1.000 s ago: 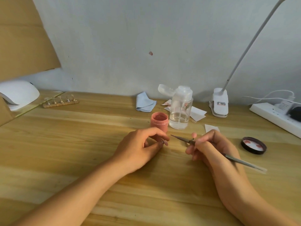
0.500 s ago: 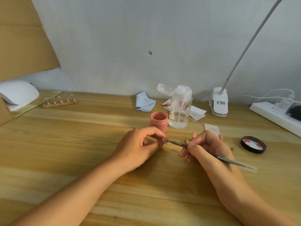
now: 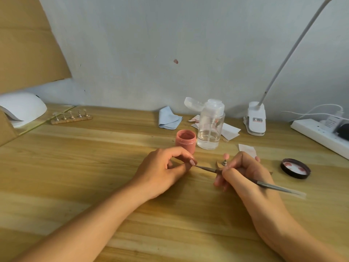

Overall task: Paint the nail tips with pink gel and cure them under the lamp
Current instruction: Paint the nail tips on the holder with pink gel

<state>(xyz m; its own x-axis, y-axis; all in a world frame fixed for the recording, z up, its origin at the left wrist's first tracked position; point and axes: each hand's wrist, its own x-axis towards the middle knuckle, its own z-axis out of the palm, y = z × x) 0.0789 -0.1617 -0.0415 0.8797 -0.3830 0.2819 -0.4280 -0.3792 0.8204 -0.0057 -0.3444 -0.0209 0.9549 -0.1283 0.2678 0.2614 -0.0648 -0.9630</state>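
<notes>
My left hand (image 3: 162, 171) pinches a small pinkish nail tip (image 3: 192, 163) between thumb and forefinger, low over the wooden table. My right hand (image 3: 243, 173) grips a thin metal brush (image 3: 264, 184) like a pen, and the brush's point touches that nail tip. The open pink gel jar (image 3: 185, 141) stands just behind my left hand. Behind my right fingers a pink-coated tip on a small stand (image 3: 225, 156) is upright. A wooden strip with several tip stands (image 3: 71, 118) lies far left, next to the white curing lamp (image 3: 22, 108).
The jar's black lid (image 3: 295, 168) lies to the right. A clear pump bottle (image 3: 210, 127), blue cloth (image 3: 170, 119), paper wipes (image 3: 230, 131), clip lamp (image 3: 256, 120) and power strip (image 3: 321, 135) line the back wall. Cardboard (image 3: 28, 44) leans at the left.
My right hand has shifted left, bringing the brush point from a short gap onto the nail tip in my left hand. The left hand has stayed put.
</notes>
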